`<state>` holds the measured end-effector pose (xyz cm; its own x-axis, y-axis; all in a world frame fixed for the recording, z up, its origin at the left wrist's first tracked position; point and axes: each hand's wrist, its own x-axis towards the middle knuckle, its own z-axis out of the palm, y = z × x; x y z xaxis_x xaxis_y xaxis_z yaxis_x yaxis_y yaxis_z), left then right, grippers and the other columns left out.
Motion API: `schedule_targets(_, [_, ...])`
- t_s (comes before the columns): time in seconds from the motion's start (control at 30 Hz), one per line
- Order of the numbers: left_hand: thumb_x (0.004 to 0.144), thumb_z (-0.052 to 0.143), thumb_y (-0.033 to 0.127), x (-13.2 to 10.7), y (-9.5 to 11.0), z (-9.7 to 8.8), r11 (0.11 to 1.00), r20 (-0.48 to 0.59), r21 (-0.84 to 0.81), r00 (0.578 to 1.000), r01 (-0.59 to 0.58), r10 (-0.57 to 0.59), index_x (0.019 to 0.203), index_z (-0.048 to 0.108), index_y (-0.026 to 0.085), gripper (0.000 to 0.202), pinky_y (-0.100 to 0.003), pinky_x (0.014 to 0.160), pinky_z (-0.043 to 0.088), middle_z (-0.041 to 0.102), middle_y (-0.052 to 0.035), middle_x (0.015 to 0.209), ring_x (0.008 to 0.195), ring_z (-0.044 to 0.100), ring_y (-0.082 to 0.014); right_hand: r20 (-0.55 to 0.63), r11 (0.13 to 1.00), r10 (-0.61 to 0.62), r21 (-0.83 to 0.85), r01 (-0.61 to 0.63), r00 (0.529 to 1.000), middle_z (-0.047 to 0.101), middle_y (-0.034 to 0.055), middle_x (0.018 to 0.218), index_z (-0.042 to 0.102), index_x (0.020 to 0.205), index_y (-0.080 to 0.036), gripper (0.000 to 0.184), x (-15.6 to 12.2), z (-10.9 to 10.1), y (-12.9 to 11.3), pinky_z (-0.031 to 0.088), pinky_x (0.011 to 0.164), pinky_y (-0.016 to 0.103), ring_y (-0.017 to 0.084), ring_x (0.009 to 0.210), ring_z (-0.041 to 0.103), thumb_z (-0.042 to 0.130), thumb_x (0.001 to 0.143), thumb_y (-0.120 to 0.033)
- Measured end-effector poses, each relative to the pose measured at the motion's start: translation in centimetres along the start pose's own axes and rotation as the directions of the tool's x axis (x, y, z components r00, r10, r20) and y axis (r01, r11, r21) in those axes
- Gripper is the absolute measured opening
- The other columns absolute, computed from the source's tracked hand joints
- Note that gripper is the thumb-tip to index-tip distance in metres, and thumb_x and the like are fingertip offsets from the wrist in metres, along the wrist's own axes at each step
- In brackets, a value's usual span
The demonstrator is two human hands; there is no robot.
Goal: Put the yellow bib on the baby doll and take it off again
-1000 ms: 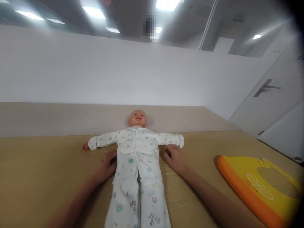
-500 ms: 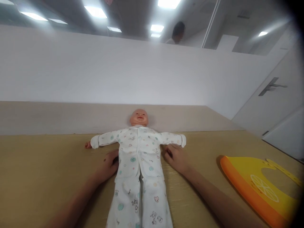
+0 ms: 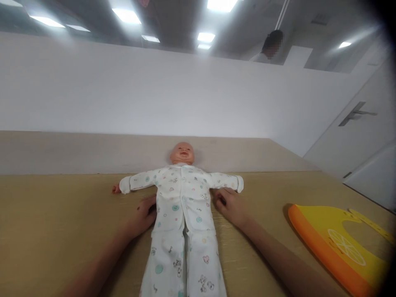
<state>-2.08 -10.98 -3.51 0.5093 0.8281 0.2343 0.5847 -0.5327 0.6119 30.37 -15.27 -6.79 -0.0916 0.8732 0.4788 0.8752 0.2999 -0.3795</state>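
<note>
A baby doll (image 3: 183,198) lies on its back on the table, its arms stretched out sideways and its legs toward me. Its white jacket and trousers carry small printed animals and dots. My left hand (image 3: 145,214) rests against the doll's side, below its outstretched arm; the fingertips are hidden by the doll's body. On the other side, my right hand (image 3: 230,205) lies on the table just under the doll's sleeve. Its fingers are loosely curled in, with nothing visible in them. The doll's feet are outside the picture.
A yellow and orange bib (image 3: 321,231) with a citrus slice print lies at the right of the wooden table (image 3: 62,231). Behind the table stands a white wall (image 3: 139,90) with glass above. A person (image 3: 272,47) shows beyond the glass. A door handle (image 3: 355,113) is at right.
Both hands and the doll keep their places, apart from a slight shift of the view. The person behind the glass has moved to the right.
</note>
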Motion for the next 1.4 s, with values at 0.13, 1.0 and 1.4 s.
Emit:
schedule_targets(0.13, [0.08, 0.042, 0.019, 0.0, 0.0, 0.0, 1.0, 0.013, 0.002, 1.0, 0.003, -0.003, 0.078, 0.06, 0.02, 0.019, -0.029, 0.078, 0.047, 0.068, -0.0024, 0.083, 0.081, 0.061, -0.0206, -0.028, 0.997, 0.001, 0.08, 0.002, 1.0, 0.062, 0.0025, 0.078, 0.057, 0.077, -0.018, 0.011, 0.1, -0.2, -0.1, 0.038, 0.068, 0.026, 0.016, 0.074, 0.054, 0.05, 0.076, -0.01])
schedule_targets(1.0, [0.079, 0.042, 0.014, 0.2, 0.0, 0.0, 0.995, -0.052, 0.101, 0.999, -0.003, 0.008, 0.075, 0.06, 0.019, 0.019, -0.029, 0.07, 0.044, 0.065, -0.0021, 0.076, 0.074, 0.059, -0.0186, 0.151, 0.733, 0.305, 0.594, -0.332, 0.94, 0.062, 0.0022, 0.07, 0.058, 0.069, -0.017, 0.016, 0.7, -0.7, 0.4, 0.044, 0.064, 0.026, 0.014, 0.066, 0.056, 0.063, 0.072, -0.031])
schedule_targets(1.4, [0.079, 0.041, 0.013, 0.1, -0.3, 0.1, 0.994, -0.061, 0.11, 0.998, -0.016, 0.022, 0.073, 0.058, 0.02, 0.019, -0.027, 0.068, 0.043, 0.064, -0.0005, 0.074, 0.072, 0.058, -0.0168, 0.097, 0.767, 0.299, 0.567, -0.299, 0.949, 0.058, -0.0005, 0.066, 0.057, 0.069, -0.018, 0.011, 0.6, -0.7, 0.2, 0.04, 0.058, 0.024, 0.012, 0.061, 0.05, 0.061, 0.071, -0.028])
